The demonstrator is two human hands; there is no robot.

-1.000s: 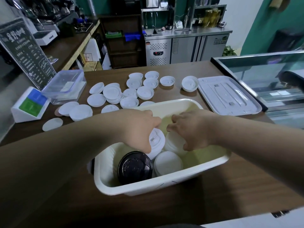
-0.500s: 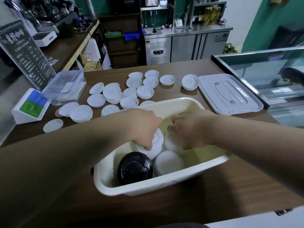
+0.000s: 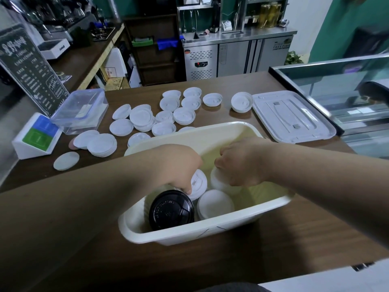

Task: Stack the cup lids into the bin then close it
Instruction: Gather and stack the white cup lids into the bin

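Reaching down into the bin [image 3: 189, 234], both hands are occupied with lids already packed there. A white lid stack [image 3: 200, 183] near the bin's middle is gripped by the left hand [image 3: 179, 165], its fingers curled down over the stack's edge. A second stack [image 3: 219, 183], just beside the first on the right, is covered by the right hand [image 3: 240, 163]. Its fingers are curled as if pinching the top lid, though the fingertips themselves are hidden. A black lid [image 3: 171, 210] and a further white stack [image 3: 214, 204] are lodged against the bin's near wall.

The step in hand is judged to be the settling of these stacks, with the task perhaps a third done. The next move turns on one relation: the loose lids [image 3: 141, 116] are scattered on the counter [image 3: 273, 239] beyond the bin's far rim and mostly to its left, so they are nearer the left hand. The bin cover [image 3: 292, 116] is laid flat at the far right — closer to the right hand. The bin's long axis runs from near left to far right, and free floor is left only at its far-right end.
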